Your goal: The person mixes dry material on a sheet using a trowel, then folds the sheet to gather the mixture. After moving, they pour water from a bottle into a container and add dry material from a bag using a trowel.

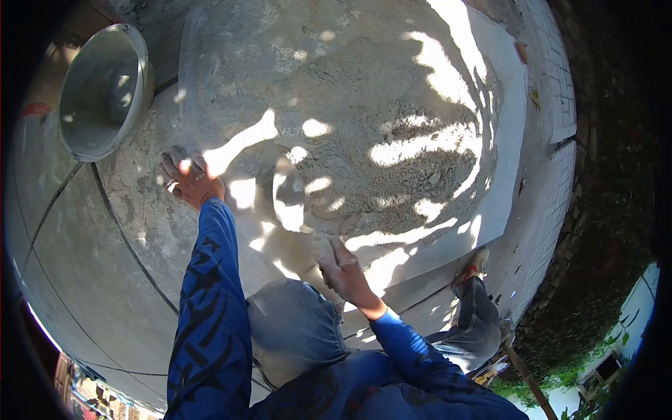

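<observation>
Black motifs mark the blue sleeve (210, 308); right hand (341, 271) is beside grey mix (392, 140).

A gray concrete floor (119, 231), crossed by dark lines on the left, carries a pale sheet (509, 133) from the upper center to the right. Rough gray mix (364, 119) spreads over the sheet; a round basin (98, 94) sits at upper left.
</observation>
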`<act>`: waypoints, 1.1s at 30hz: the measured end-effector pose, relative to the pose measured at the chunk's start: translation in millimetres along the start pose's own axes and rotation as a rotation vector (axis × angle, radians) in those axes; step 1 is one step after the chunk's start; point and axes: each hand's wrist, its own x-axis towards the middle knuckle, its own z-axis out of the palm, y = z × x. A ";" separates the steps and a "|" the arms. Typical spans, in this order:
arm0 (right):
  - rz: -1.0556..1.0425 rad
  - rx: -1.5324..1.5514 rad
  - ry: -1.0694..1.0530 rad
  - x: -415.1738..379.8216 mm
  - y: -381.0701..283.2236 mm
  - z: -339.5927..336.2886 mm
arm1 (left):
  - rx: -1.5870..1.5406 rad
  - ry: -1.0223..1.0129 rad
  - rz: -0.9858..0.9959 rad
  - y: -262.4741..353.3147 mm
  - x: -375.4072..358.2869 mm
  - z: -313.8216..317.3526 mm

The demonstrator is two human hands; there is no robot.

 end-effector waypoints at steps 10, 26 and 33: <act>-0.239 -0.199 0.311 41.3 50.3 -12.3 | 0.022 -0.151 0.067 6.3 2.2 -35.1; -0.246 0.422 0.085 -48.6 -30.7 -208.9 | -1.608 -0.190 0.126 -89.2 -136.6 -58.3; -0.135 -0.471 -0.018 -68.7 34.2 -138.8 | -1.336 -0.391 -0.053 -129.9 -246.7 -103.1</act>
